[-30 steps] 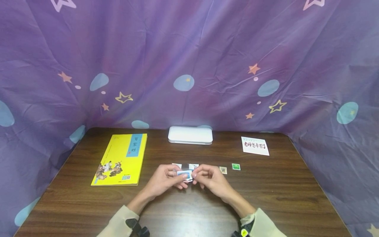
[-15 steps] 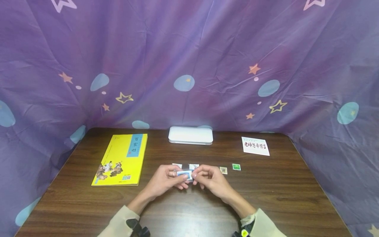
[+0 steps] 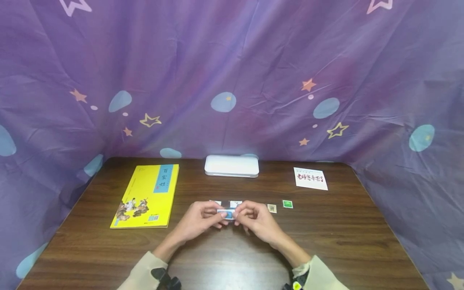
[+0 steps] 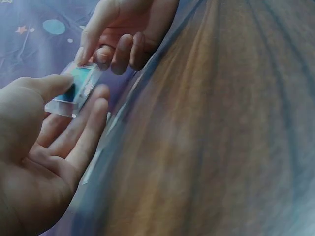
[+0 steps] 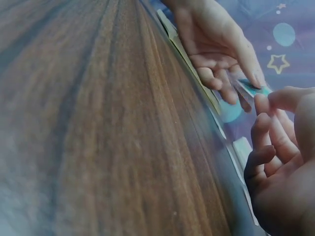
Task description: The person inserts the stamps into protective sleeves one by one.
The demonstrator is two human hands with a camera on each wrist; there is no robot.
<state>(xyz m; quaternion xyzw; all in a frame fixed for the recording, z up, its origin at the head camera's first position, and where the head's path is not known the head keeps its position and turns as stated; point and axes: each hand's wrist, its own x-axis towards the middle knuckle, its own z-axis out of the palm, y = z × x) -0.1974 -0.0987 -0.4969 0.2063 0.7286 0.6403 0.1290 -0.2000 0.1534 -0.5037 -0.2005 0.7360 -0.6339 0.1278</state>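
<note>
A small blue-and-white stamp in what looks like a clear plastic sleeve is held up between both hands near the table's middle. My left hand pinches its left end, thumb across the picture. At the other end, my right hand pinches a corner between thumb and index finger. In the left wrist view, the clear sleeve extends past the stamp's lower edge. Beyond the hands lie two pale stamps, partly covered by the fingers. Right of them are a beige stamp and a green stamp.
A yellow book lies at left on the wooden table. A white flat case stands at the back middle, and a white card with red writing lies at back right. A purple curtain hangs behind.
The stamp's face looks narrower now, tipped slightly in the fingers. Both hands keep their pinch in nearly the same place; the whole head view has shifted a little.
</note>
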